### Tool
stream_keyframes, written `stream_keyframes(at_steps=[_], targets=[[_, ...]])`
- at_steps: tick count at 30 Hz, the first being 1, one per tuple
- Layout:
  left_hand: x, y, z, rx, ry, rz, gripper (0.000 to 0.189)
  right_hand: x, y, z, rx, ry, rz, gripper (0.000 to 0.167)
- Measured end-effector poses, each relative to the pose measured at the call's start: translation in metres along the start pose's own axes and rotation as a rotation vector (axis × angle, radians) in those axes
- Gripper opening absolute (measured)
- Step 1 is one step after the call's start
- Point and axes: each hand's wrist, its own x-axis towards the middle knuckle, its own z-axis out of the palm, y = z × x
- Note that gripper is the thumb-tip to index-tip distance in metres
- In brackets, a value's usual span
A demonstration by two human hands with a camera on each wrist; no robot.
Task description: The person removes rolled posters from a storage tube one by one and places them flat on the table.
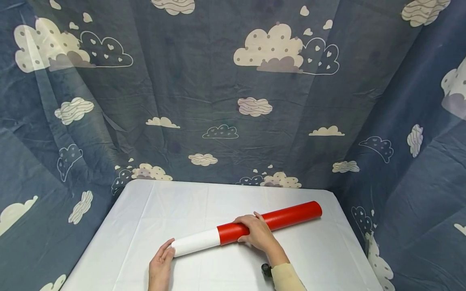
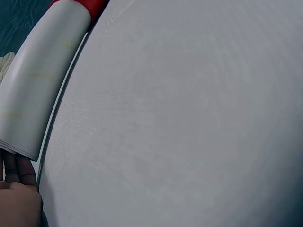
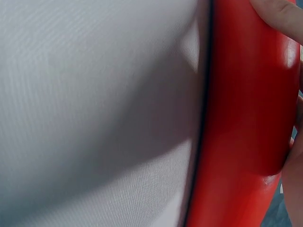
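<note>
A long red tube lies slantwise over the white table, its far end to the right. Out of its left end extends a white rolled sheet, with layered edges and faint yellow marks in the left wrist view. My left hand holds the outer end of this roll, fingers on the far side and thumb nearer me; in the left wrist view, fingers are at the roll's end. Gripping the red tube from above near its left end is my right hand, thumb on the near side. The inside of the tube is hidden.
A white cloth covers the table. Dark blue curtains with cloud prints stand behind it and along both sides. A small black object sits at the right wrist, beside a pale yellow sleeve.
</note>
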Motion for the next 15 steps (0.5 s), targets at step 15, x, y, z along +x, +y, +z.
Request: stream_keyframes(at_steps=[15], targets=[[-0.0015,0.0011,0.0001,0.023,0.002,0.003,0.046,-0.0052,0.0098,-0.0051,-0.007,0.025,-0.005,0.058]])
